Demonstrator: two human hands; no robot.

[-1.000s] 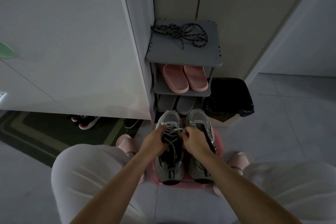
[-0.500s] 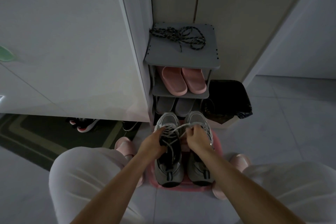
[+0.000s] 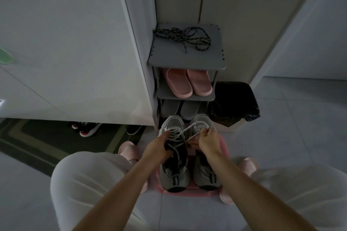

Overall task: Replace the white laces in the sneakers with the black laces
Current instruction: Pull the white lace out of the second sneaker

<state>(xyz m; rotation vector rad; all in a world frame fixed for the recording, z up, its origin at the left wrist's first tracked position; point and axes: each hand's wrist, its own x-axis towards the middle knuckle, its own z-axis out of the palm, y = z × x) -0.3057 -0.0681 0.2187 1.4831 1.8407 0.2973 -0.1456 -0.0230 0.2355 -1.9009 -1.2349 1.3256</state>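
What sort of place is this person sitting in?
Likely a home entryway: a shoe rack holding pink slippers, more shoes tucked under a cabinet, and a mat on the tiled floor.

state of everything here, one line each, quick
left sneaker, upright, partly unlaced
white lace, pulled across toward right hand
black laces, tangled on top shelf, unused
left hand, grips left sneaker
right hand, pinches white lace
pink slippers, side by side on middle shelf

Left hand (image 3: 156, 148) gripping sneaker (image 3: 174, 176), right hand (image 3: 208, 141) pinching white lace (image 3: 187, 129)
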